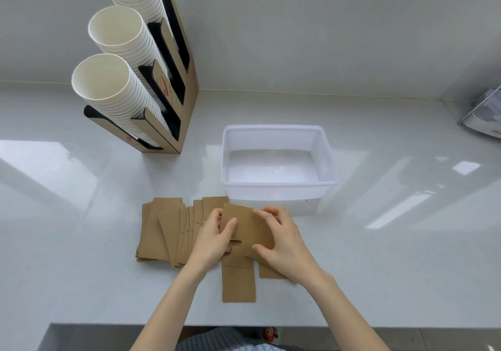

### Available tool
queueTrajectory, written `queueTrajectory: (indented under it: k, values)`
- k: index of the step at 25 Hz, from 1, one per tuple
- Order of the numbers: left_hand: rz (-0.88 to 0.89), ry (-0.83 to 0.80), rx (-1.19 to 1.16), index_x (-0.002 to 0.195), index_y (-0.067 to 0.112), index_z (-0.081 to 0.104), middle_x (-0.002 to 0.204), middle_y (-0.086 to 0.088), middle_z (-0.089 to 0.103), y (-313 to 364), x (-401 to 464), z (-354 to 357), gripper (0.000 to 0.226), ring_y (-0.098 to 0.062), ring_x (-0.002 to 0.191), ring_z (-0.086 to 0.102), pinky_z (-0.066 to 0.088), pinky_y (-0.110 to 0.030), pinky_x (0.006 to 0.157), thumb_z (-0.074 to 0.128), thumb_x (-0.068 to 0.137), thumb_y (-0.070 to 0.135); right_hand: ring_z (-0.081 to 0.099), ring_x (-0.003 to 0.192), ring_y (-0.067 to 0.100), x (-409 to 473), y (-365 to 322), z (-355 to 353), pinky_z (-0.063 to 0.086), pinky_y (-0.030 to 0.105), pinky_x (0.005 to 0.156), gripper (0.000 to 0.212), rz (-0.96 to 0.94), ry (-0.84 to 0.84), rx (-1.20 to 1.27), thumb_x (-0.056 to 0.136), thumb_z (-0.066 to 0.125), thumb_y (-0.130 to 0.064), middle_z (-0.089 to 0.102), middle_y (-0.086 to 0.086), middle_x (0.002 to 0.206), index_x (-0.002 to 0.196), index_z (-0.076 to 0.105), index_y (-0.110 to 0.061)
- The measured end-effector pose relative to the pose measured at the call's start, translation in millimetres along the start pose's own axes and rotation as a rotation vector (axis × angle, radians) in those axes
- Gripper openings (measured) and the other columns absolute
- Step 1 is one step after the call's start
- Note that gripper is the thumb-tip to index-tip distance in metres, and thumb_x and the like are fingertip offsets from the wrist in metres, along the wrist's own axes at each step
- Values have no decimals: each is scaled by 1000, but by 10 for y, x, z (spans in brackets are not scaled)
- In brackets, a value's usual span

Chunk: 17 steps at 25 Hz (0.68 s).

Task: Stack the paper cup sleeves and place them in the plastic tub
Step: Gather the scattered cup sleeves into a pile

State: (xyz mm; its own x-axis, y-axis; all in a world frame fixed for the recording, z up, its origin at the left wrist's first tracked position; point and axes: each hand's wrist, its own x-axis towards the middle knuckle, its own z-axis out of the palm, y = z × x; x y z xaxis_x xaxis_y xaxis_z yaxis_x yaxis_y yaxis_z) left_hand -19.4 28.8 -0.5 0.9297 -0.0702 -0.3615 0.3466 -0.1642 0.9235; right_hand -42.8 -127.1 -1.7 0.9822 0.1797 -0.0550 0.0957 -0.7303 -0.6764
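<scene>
A pale counter (pixel 379 255) is stretching out under both hands, shining with window light. Well beyond the left hand, off to its far left, a cardboard rack (pixel 187 98) is leaning back against the wall, holding three tilted columns of white cups (pixel 108 79). Just past the fingertips of the right hand, a clear plastic tub (pixel 276 155) is sitting on the counter with nothing visible inside it. To the left of the left hand, a fanned spread of brown sleeves (pixel 162 231) is lying flat, their edges overlapping one another. A few more are lying under and just nearer than the hands, one loose sleeve (pixel 238 285) poking out toward the person between the two wrists. Between the hands, a top sleeve (pixel 246 228) is being held slightly tilted over the others. The left hand (pixel 214 239) is gripping its left edge, thumb pressing on the face. The right hand (pixel 284 239) is clasping its right side, fingers curled over the far corner and thumb lying along the near edge. Far off beyond the right hand, a grey object (pixel 488 114) is sitting at the edge of view, too cut off to identify.
</scene>
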Motion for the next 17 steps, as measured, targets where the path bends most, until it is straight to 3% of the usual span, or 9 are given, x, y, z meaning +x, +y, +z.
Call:
queueTrajectory:
  k: [2,6,10,12,17]
  values:
    - [10,57,25,87,20,49,97,-5,63,-21,2,-70,6,-21,86,65,54,-15,56,45,91,18,33,122,13,-62,82,-31,29,28,110,64,121,7,36,81,61,-32,34,-2,129,137,31,-27]
    - [-11,119,28,86,19,49,96,2,62,-61,12,-194,8,-7,77,69,56,-31,77,44,92,22,29,124,20,-209,280,-43,24,31,106,77,333,-145,-156,76,64,-40,32,3,128,140,23,-27]
    - [-28,154,23,103,10,48,100,2,58,-22,11,-205,17,-17,81,67,53,-17,63,41,93,22,28,124,20,-260,347,-3,22,32,106,71,339,-183,-218,76,63,-36,32,3,128,137,28,-24]
    - [-39,162,8,109,9,46,103,1,58,-4,10,-216,21,-15,75,67,49,-19,66,41,93,22,29,123,20,-256,362,-17,23,31,105,67,347,-168,-181,78,62,-33,33,3,126,136,30,-24]
    - [-44,178,14,98,10,46,97,1,58,15,9,-248,14,-15,73,67,51,-21,68,40,93,22,31,122,22,-260,399,-91,28,32,102,65,383,-91,-97,79,61,-31,33,5,124,136,30,-22]
